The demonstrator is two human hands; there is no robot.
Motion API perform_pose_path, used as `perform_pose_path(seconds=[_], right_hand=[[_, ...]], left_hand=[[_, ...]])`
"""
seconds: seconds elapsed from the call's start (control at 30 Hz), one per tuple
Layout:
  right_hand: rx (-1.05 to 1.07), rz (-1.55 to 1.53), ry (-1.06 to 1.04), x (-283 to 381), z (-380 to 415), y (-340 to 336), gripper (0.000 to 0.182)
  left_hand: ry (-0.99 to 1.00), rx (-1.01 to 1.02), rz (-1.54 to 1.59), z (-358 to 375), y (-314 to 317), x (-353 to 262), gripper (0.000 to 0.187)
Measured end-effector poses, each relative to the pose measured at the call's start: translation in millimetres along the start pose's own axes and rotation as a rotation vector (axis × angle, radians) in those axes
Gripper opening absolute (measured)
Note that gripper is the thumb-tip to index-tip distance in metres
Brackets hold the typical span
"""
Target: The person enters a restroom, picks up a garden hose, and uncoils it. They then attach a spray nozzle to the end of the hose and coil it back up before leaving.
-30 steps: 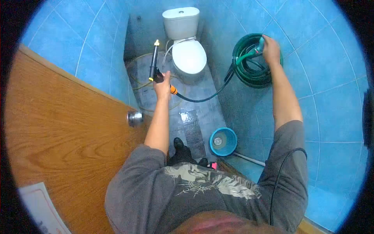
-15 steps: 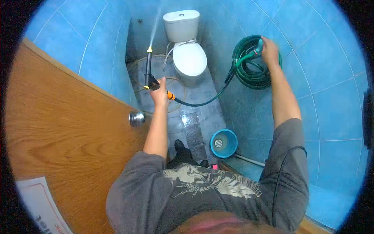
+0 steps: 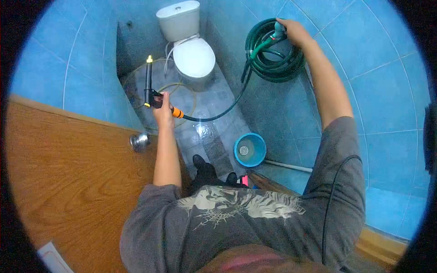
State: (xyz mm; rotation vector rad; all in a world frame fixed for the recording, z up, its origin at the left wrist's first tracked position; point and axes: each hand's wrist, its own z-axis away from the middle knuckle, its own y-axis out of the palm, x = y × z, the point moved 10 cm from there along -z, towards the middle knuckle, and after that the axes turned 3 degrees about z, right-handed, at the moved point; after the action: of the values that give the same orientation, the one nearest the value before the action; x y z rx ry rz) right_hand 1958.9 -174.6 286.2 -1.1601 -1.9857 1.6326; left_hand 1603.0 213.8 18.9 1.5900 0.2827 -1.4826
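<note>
My left hand [image 3: 164, 110] is closed round the grip of a black spray gun [image 3: 148, 82] with a yellow tip, which points away from me toward the back wall. No water jet shows at the tip. An orange connector [image 3: 177, 113] joins the gun to a dark hose [image 3: 214, 117] that runs right to a coiled green hose [image 3: 284, 75]. At the top of the coil, my right hand [image 3: 293, 32] is closed on the green hose by its teal end fitting [image 3: 278, 31]. Its fingertips are partly hidden.
A white toilet [image 3: 194, 58] stands at the back, a yellowish thin hose [image 3: 195, 98] looping on the wet tiled floor near it. A blue bucket [image 3: 263, 150] stands to the right of my feet. The wooden door [image 3: 77, 173] with a metal knob [image 3: 139, 142] is at left.
The water jet from the spray gun has stopped. The view has shifted, so the toilet, coil and bucket appear further left and higher. Both hands keep their holds.
</note>
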Motion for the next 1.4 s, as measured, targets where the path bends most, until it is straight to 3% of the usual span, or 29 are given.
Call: perform_pose_path(seconds=[0.07, 0.1, 0.2, 0.23, 0.33, 0.4, 0.43, 0.47, 0.5, 0.53, 0.57, 0.63, 0.67, 0.7, 0.73, 0.83, 0.93, 0.97, 1.1, 1.2, 1.23, 1.33, 1.4], right_hand=[[0.105, -0.017, 0.034, 5.3, -6.1, -1.2, 0.066], [0.221, -0.005, 0.165, 15.5, -2.0, -11.0, 0.066], [0.187, -0.018, 0.041, 6.2, -2.2, 5.7, 0.066], [0.212, -0.017, 0.101, 20.6, 7.3, -5.5, 0.064], [-0.106, -0.111, -0.056, 25.0, 22.4, 0.7, 0.062], [-0.284, -0.092, -0.03, 41.3, 35.4, -7.1, 0.044], [-0.39, -0.075, -0.028, 82.3, 53.2, -26.9, 0.038], [-0.504, -0.04, -0.025, 83.7, 51.4, -54.0, 0.031], [-0.702, -0.089, -0.195, 116.2, 70.9, -69.5, 0.005], [-0.603, -0.119, -0.146, 106.9, 76.5, -42.1, 0.008], [-0.479, -0.293, -0.061, 120.5, 92.4, -2.6, 0.01], [-0.156, -0.29, 0.325, 136.2, 133.6, 92.6, 0.034], [-0.047, -0.277, 0.526, 142.3, 163.0, 142.1, 0.047], [0.166, -0.506, 0.742, 143.9, 189.1, 222.5, 0.06], [0.383, -0.734, 0.949, 152.8, 209.3, 282.4, 0.074], [0.706, -1.805, 1.458, 231.9, 226.3, 320.2, 0.077], [0.403, -2.233, 1.507, 238.9, 204.8, 347.4, 0.071], [0.318, -2.235, 1.573, 230.8, 205.5, 343.7, 0.071], [0.419, -1.65, 1.547, 183.7, 222.9, 338.8, 0.07], [0.517, -0.951, 1.314, 148.0, 209.8, 297.5, 0.07], [0.434, -0.527, 1.084, 142.3, 194.6, 250.5, 0.071], [0.152, -0.238, 0.853, 130.1, 194.0, 204.3, 0.077], [0.356, -0.303, 1.156, 119.5, 219.8, 196.8, 0.079]], left_hand=[[0.02, 0.013, 0.037, -3.0, -5.0, 3.2, 0.009], [0.022, 0.02, 0.041, -1.3, -7.1, 4.1, 0.01], [-0.012, 0.029, 0.05, 9.1, -13.3, 7.1, 0.013], [-0.033, 0.03, 0.052, 11.8, -16.5, 8.4, 0.014], [-0.071, 0.012, 0.024, 24.2, -24.0, 18.8, 0.016], [-0.103, 0.008, -0.042, 44.1, -21.4, 26.2, 0.017], [-0.066, -0.065, -0.012, 56.0, -22.7, 16.1, 0.018], [-0.074, -0.088, 0.053, 47.6, 15.9, 15.5, 0.018], [-0.085, -0.108, 0.121, 46.1, 24.8, 18.2, 0.018], [-0.098, -0.129, 0.187, 42.5, 54.6, 26.0, 0.017], [-0.093, -0.061, 0.233, 45.1, 61.1, 14.4, 0.018], [0.043, -0.015, 0.279, 52.3, 86.0, -47.8, 0.017], [0.094, -0.098, 0.268, 51.7, 87.1, -75.1, 0.019], [0.111, 0.065, 0.293, 46.9, 100.7, -98.1, 0.023], [0.107, 0.082, 0.314, 52.0, 112.4, -128.0, 0.03], [0.295, 0.156, 0.43, 59.5, 120.7, -195.6, 0.033], [0.294, 0.18, 0.522, 68.2, 125.1, -209.3, 0.034], [0.295, 0.172, 0.543, 67.5, 126.0, -213.8, 0.034], [0.078, 0.358, 0.789, 41.9, 142.7, -205.4, 0.033], [-0.038, 0.407, 0.862, 18.9, 164.0, -204.7, 0.031], [-0.037, 0.479, 0.844, 13.2, 173.8, -207.5, 0.032], [-0.04, 0.447, 0.798, 5.6, 175.8, -201.1, 0.032], [-0.033, 0.55, 0.833, 6.7, 169.6, -204.4, 0.037]])
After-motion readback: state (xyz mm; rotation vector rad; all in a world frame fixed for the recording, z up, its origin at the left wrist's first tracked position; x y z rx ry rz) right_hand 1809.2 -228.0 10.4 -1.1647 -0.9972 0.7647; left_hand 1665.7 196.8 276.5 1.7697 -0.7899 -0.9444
